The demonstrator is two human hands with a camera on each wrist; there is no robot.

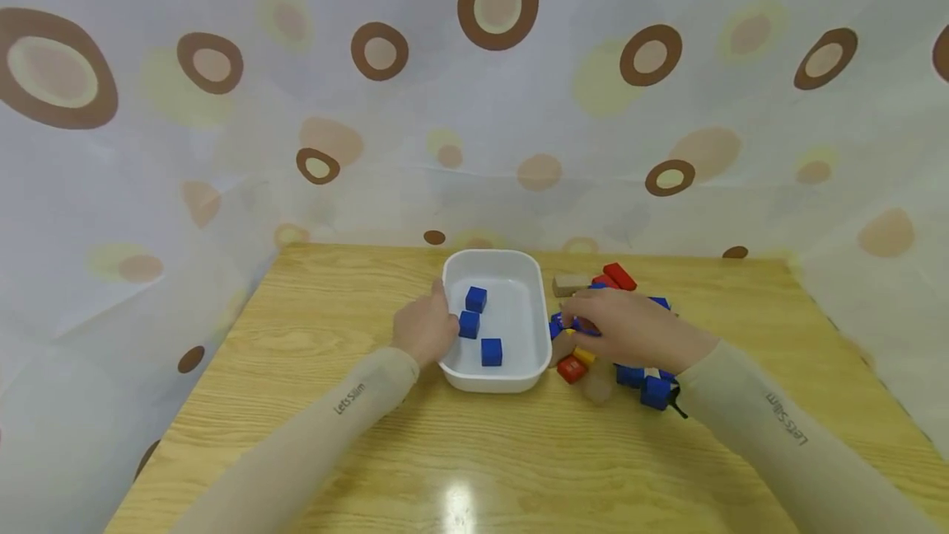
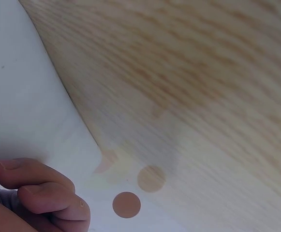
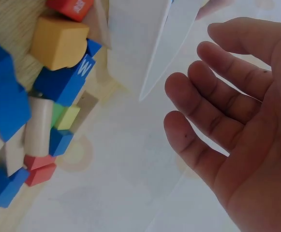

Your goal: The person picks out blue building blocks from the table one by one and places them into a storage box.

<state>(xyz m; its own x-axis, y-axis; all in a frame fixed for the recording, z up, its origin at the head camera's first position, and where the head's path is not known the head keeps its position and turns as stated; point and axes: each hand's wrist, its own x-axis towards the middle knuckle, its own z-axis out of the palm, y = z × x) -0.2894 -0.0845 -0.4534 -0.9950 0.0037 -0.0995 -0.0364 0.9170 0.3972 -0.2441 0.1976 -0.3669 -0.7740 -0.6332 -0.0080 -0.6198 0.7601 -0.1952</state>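
Squarely at 12 o'clock, a circle-patterned cloth (image 1: pixel 474 122) hangs behind a wood-grained bench (image 1: pixel 334 311), on which stands a white tray (image 1: pixel 521 328). A person's left hand (image 1: pixel 426 326), fingers curled, grips its rim at 9 o'clock. Just off the tray's 3 o'clock side, the right hand (image 1: pixel 639 325) hangs over jumbled blocks (image 1: pixel 572 369) (red, yellow, blue and bare wood among them), its fingers loosely bent and apart, clasped on nothing. Inside the tray lie three blue cubes (image 1: pixel 469 325), toward 11, 9 and 6 o'clock.
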